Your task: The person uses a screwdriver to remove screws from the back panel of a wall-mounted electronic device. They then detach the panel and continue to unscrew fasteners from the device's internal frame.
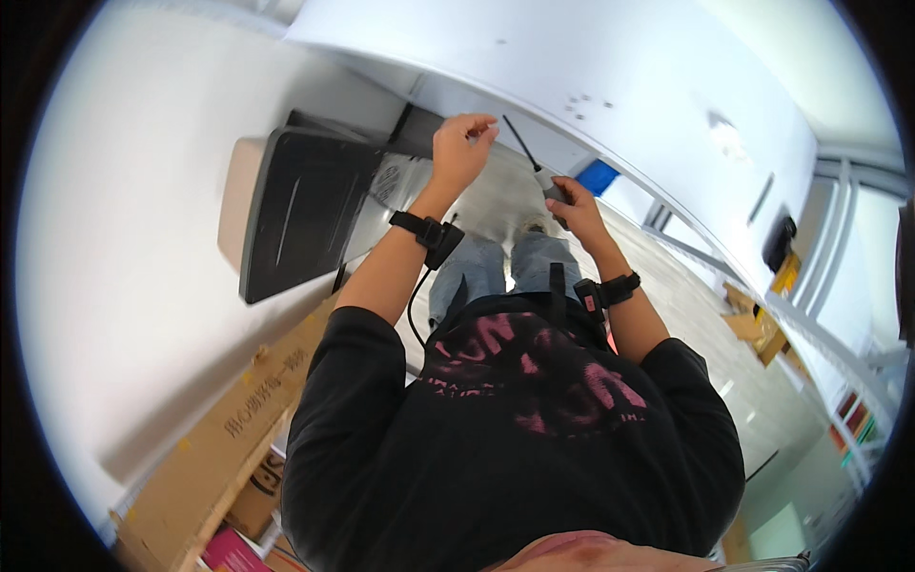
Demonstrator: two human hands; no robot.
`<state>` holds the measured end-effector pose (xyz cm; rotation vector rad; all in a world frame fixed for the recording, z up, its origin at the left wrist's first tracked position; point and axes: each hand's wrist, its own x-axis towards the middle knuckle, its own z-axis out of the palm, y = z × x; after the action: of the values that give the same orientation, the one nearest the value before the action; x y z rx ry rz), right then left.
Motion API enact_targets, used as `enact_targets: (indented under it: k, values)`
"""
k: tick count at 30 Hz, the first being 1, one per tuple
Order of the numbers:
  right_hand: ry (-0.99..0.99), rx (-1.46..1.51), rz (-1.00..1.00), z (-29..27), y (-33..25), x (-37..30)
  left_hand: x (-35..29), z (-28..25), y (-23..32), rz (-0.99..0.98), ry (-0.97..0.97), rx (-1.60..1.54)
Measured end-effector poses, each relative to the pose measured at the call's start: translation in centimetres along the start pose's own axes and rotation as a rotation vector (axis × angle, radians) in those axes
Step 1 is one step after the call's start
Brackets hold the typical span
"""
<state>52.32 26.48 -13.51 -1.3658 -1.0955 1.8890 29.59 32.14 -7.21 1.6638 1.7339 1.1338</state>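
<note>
The right hand (pixel 572 208) is clenched around the handle of a screwdriver (pixel 531 160), its thin dark shaft pointing up toward the white panel (pixel 591 57). The left hand (pixel 462 145) is closed with its fingertips pinched against the panel's edge; whether it holds anything small I cannot tell. The shaft could slip off and scratch the panel if the grip tilts. At lower left, cardboard boxes (pixel 224 448) lie stacked, their contents hidden.

Black panel (pixel 305 205) on wall, cardboard boxes (pixel 229 429) below, blue box (pixel 598 176), tiled floor (pixel 705 315)
</note>
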Motion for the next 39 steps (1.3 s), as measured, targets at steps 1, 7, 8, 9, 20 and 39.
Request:
enact_targets:
  k: [1,7,8,9,20,39]
  values:
    - [-0.026,-0.011,-0.012,1.0,-0.1,1.0,-1.2,-1.3,-2.0,-0.057,-0.032,-0.019]
    - [-0.221,-0.030,0.123,9.7,-2.3,6.6,-6.9,-10.7,-9.1,-0.284,-0.103,0.003]
    - [-0.249,-0.034,0.144,11.2,-2.6,6.8,-7.8,-11.5,-10.7,-0.353,-0.071,-0.056]
    - [-0.274,-0.035,0.165,12.5,-3.0,7.0,-8.6,-12.2,-12.6,-0.421,-0.041,-0.114]
    - [-0.404,-0.097,0.184,18.2,-3.5,7.6,-4.6,-12.9,-13.8,-0.796,0.190,-0.883]
    - [-0.446,-0.034,0.282,19.3,-5.4,8.8,-3.5,-14.1,-14.0,-0.834,0.324,-0.855]
